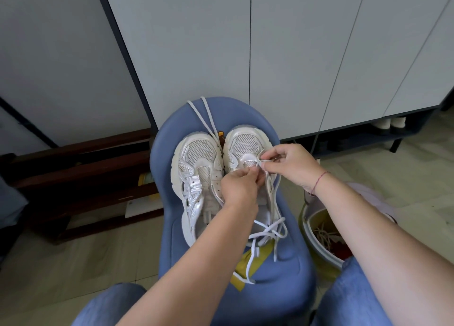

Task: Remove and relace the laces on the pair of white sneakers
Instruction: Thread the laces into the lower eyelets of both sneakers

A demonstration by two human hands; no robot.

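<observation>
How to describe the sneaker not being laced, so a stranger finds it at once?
On the blue chair before the grey cabinet lie two white sneakers. It is the left sneaker: its eyelets are empty; the right sneaker holds a lace.

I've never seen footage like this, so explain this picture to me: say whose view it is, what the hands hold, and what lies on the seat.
There is no machine here. One camera worn on a person's head looks down at their own bare arms. Two white-and-silver mesh sneakers stand on the blue padded stool. The left sneaker shows no lace, and a loose white lace lies beyond the toes. The left hand and right hand both pinch the flat white lace near the toe-end eyelets of the right sneaker. The rest of that lace trails in a tangle toward the person.
</observation>
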